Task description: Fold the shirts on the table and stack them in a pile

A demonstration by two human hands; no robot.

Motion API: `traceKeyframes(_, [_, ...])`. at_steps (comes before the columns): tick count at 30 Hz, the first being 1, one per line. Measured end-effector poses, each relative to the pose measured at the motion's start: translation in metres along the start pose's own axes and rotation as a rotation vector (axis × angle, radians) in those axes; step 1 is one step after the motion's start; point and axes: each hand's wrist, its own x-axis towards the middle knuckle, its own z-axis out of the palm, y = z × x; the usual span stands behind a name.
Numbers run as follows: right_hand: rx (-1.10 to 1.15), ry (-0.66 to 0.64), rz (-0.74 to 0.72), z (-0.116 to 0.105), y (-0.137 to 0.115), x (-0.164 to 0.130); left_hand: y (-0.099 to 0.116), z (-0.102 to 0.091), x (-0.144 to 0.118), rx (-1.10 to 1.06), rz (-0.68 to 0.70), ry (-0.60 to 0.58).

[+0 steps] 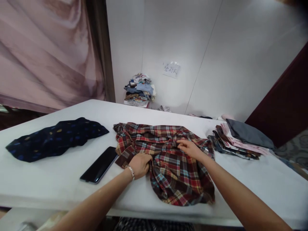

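Observation:
A plaid shirt (179,166) in red, brown and cream lies rumpled on the white table in front of me. My left hand (139,165), with a bracelet at its wrist, is closed on a fold of the shirt near its left side. Over the shirt's upper middle is my right hand (189,149), its fingers partly stretched and slightly apart, touching or just above the cloth. The fingertips of my left hand are hidden in the fabric.
A phone (99,165) lies left of the shirt. Beyond it is a dark patterned garment (57,138). Folded clothes (240,141) are stacked at the right, with another clothes pile (139,91) by the wall. The table's front edge (134,210) runs close to me.

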Motion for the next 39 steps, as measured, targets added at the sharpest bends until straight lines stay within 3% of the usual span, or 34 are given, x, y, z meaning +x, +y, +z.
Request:
traceKeyframes(5, [-0.355, -0.037, 0.121, 0.030, -0.009, 0.080, -0.004, 0.005, -0.002, -0.102, 0.026, 0.115])
traceKeyframes(9, [-0.290, -0.055, 0.176, 0.042, -0.007, 0.122, -0.006, 0.006, -0.006, -0.150, 0.078, 0.181])
traceKeyframes(11, [-0.205, -0.050, 0.187, 0.036, -0.008, 0.147, -0.007, 0.007, -0.005, -0.170, 0.099, 0.196])
traceKeyframes(14, [-0.053, 0.052, 0.184, 0.007, -0.015, 0.192, -0.008, 0.008, -0.004, -0.223, 0.123, 0.212])
traceKeyframes(17, [0.241, 0.313, 0.159, -0.027, -0.021, 0.230, -0.007, 0.007, -0.005, -0.289, 0.125, 0.212])
traceKeyframes(20, [0.711, 0.509, 0.213, -0.035, -0.019, 0.239, -0.005, 0.003, -0.008, -0.319, 0.108, 0.181])
traceKeyframes(22, [0.798, 0.420, 0.247, -0.017, -0.015, 0.226, -0.003, 0.001, -0.010, -0.319, 0.097, 0.132])
traceKeyframes(24, [0.727, 0.260, 0.238, 0.011, -0.011, 0.200, -0.003, -0.001, -0.012, -0.315, 0.097, 0.083])
traceKeyframes(27, [0.572, 0.084, 0.192, 0.052, -0.010, 0.143, -0.003, -0.002, -0.013, -0.307, 0.115, 0.053])
traceKeyframes(30, [0.389, -0.029, 0.089, 0.074, -0.019, 0.074, -0.004, -0.004, -0.014, -0.284, 0.135, 0.052])
traceKeyframes(36, [0.029, -0.161, -0.120, 0.061, -0.049, -0.056, -0.008, -0.011, -0.013, -0.249, 0.170, 0.114])
traceKeyframes(39, [-0.057, -0.094, -0.087, 0.048, -0.036, -0.102, -0.008, -0.016, -0.013, -0.208, 0.138, 0.212])
